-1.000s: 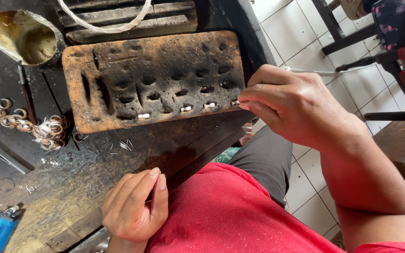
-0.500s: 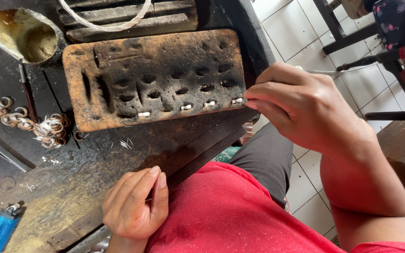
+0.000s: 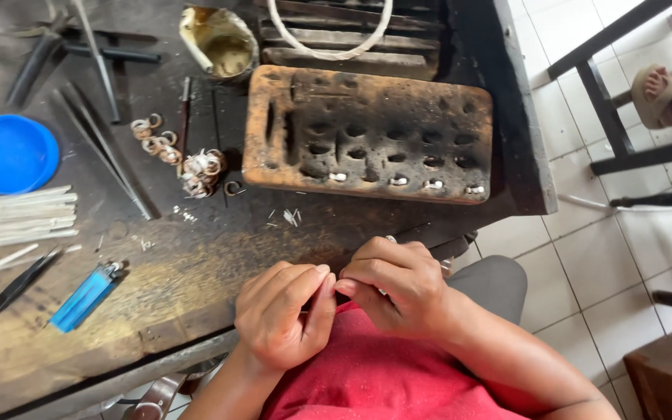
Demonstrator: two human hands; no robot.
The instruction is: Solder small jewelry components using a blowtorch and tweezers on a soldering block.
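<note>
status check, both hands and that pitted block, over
Left hand and right hand fingertips together at the bench edge, pinching something too small to make out. Pitted block untouched, small pale pieces in its front row. Nothing between.

Both hands together, fingertips pinched.

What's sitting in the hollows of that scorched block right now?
The scorched block holds small pale pieces in several front-row hollows. The other hollows look dark; their bottoms are in shadow, so I cannot tell whether anything lies there.
</note>
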